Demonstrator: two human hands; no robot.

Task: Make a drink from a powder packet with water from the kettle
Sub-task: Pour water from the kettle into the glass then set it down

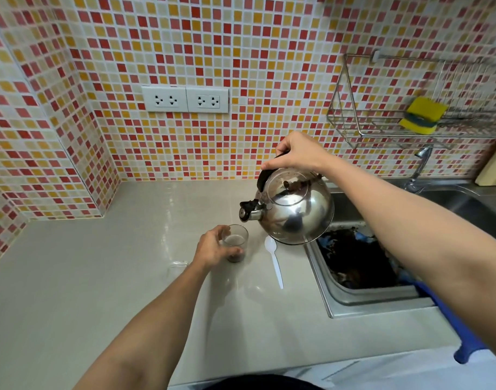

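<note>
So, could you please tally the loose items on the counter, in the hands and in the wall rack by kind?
Kettle: 1, held by the right hand
Glass: 1, held by the left hand
Spoon: 1, white, on the counter
Sponge: 1, yellow, in the wall rack
Total: 4

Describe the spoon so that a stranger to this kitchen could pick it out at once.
Start at the steel sink set into the pale counter. Just left of its rim, the spoon lies flat on the counter, between the sink and the glass held by the left hand, below the tilted kettle. It is the only white plastic thing there.
</note>
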